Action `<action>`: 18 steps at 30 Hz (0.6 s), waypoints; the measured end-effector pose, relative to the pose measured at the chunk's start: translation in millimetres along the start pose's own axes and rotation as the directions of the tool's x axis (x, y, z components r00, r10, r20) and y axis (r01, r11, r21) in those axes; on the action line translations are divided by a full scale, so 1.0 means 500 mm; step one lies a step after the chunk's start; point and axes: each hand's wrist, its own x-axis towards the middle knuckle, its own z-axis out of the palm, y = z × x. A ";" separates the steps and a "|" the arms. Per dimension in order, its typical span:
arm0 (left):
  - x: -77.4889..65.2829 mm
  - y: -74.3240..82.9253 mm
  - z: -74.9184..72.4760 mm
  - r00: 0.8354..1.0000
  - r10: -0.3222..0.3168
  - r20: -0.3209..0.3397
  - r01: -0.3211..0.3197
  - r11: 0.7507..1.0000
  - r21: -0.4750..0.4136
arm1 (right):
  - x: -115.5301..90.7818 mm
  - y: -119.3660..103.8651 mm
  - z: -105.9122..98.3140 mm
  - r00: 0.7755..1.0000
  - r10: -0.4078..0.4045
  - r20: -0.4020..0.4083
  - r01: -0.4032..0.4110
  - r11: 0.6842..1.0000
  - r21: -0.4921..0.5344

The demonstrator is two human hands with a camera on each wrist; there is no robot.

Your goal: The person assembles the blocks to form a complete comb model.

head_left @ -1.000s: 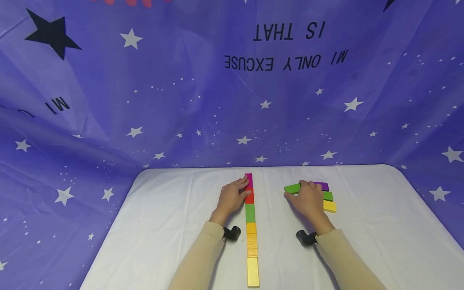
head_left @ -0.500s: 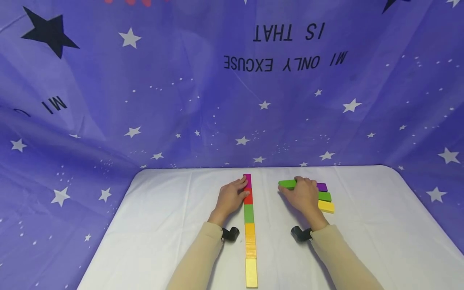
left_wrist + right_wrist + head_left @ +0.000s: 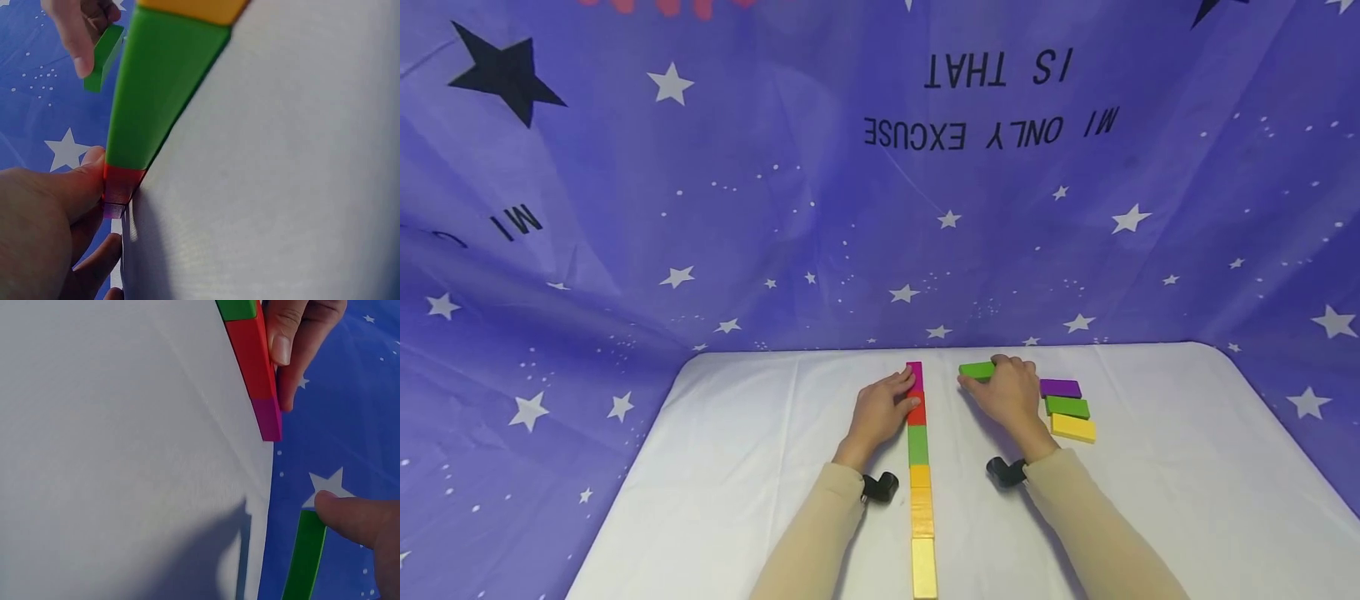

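Observation:
My left hand (image 3: 882,412) rests at the far end of a row of blocks, thumb on the red block (image 3: 917,408) and fingertips by the magenta block (image 3: 914,377). In the right wrist view its fingers lie fairly straight along the row's side. A green block (image 3: 976,370) is pinched in my right hand (image 3: 1007,392), to the right of the row's far end. The right wrist view shows this green block (image 3: 305,556) apart from the table, its shadow on the cloth. Part of it is hidden by the hand.
Nearer along the row lie another green block (image 3: 918,445), an orange block (image 3: 921,477) and yellowish blocks (image 3: 924,568). Right of the right hand are a purple block (image 3: 1061,389), a green block (image 3: 1067,407) and a yellow block (image 3: 1073,428). A starry purple cloth (image 3: 820,208) hangs behind the white table (image 3: 737,467).
My right hand has moved left and slightly away with the green block, leaving the purple, green and yellow blocks uncovered. My left hand has kept its place on the row.

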 end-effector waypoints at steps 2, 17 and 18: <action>0.002 0.001 0.000 1.000 -0.004 0.004 0.004 1.000 0.005 | 0.006 -0.007 0.003 1.000 0.003 0.001 -0.003 1.000 0.002; 0.000 0.005 0.001 1.000 -0.002 -0.005 0.002 1.000 0.004 | 0.021 -0.039 0.036 1.000 -0.001 -0.008 0.001 1.000 0.021; 0.001 0.005 0.000 1.000 0.001 -0.007 -0.001 1.000 0.011 | 0.022 -0.042 0.037 1.000 0.001 -0.005 -0.001 1.000 0.022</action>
